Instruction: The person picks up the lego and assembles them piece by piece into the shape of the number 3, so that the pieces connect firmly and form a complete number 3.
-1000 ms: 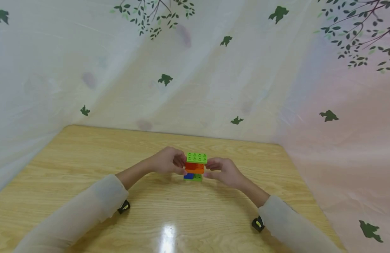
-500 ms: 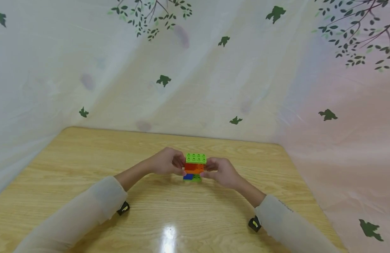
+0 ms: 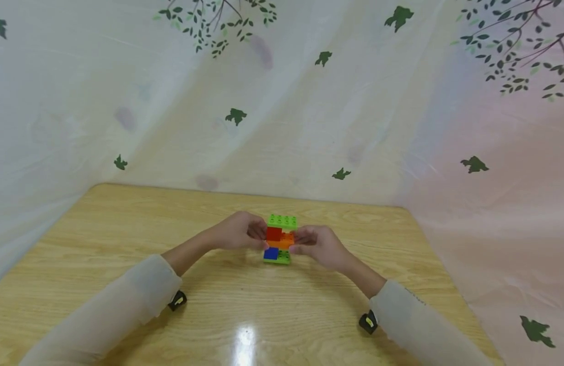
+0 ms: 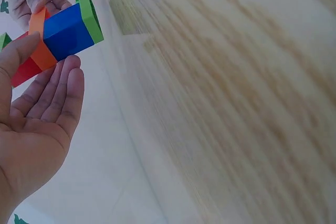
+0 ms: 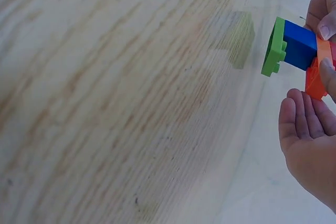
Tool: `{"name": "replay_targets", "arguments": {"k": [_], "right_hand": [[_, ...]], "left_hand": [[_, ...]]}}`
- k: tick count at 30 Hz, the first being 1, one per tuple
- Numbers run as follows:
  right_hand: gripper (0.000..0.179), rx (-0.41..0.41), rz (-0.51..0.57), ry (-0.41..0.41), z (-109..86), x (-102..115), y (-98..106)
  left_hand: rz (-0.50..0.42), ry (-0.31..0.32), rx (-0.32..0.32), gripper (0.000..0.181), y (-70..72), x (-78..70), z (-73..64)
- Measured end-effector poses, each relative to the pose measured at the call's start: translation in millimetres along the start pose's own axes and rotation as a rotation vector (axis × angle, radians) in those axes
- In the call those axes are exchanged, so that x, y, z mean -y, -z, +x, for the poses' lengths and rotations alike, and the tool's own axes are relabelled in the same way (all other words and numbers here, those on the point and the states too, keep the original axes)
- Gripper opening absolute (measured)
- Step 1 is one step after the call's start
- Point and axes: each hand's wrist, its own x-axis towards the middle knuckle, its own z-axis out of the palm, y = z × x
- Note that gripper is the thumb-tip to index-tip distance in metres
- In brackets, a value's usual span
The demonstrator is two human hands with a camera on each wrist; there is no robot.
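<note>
A stack of toy building bricks is held between my two hands, off the tabletop. From the bottom it runs green brick (image 5: 275, 51), blue brick (image 4: 68, 32), orange brick (image 3: 282, 243), red brick (image 3: 274, 234) and a second green brick (image 3: 282, 220). My left hand (image 3: 239, 232) pinches the left end around the orange brick, its thumb in front. On the other side, my right hand (image 3: 323, 246) pinches the right end of the orange brick between thumb and fingers. The far side of the stack is hidden in the head view.
The wooden table (image 3: 208, 310) spreads around the hands and reflects a light near the front. A pale curtain (image 3: 286, 101) printed with leaves and birds hangs behind it. Small black wrist devices (image 3: 367, 322) sit under the sleeves.
The stack has tilted so its top leans away from me. The red brick's front now shows more fully. Earlier, the right thumb closed in on the orange brick's end.
</note>
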Motion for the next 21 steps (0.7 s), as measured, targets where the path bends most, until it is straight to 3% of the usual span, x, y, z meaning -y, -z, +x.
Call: {"name": "replay_targets", "arguments": {"k": [9, 21], "right_hand": [[0.039, -0.009, 0.096, -0.061, 1.7, -0.2, -0.3], [0.046, -0.062, 0.287, -0.220, 7.2, 0.9, -0.9]], "left_hand": [[-0.090, 0.085, -0.036, 0.043, 0.5, 0.6, -0.6], [-0.356, 0.264, -0.051, 0.050, -0.1, -1.8, 3.5]]}}
